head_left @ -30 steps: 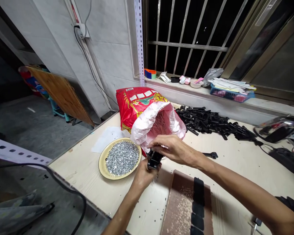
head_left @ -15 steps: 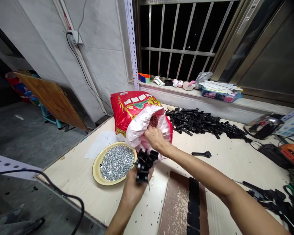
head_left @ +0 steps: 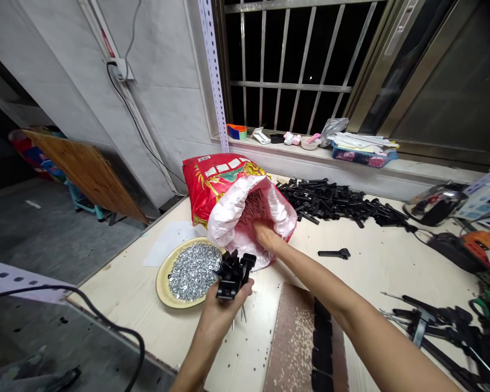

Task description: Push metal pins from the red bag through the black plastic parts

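Note:
My left hand (head_left: 222, 305) is wrapped round a bunch of black plastic parts (head_left: 232, 275), with thin metal rods poking out below. It is just right of a yellow plate (head_left: 162, 288) heaped with small shiny metal pieces (head_left: 194, 271). My right hand (head_left: 265, 234) reaches into the mouth of a red sack (head_left: 204, 182) with a white lining. Many thin reddish-brown rods (head_left: 255, 206) lie inside, right by the hand. Its fingers are hidden in the sack, so their state does not show.
A pile of black parts (head_left: 330, 198) lies behind the sack, and a single black part (head_left: 334, 253) lies apart from it. In front is a brown board (head_left: 288, 343) with a row of black pieces (head_left: 322, 348). Black-handled tools (head_left: 436, 321) lie at right.
My right hand has gone deeper into the sack, and the sack's mouth has opened wider. My left hand with the black parts has shifted slightly left.

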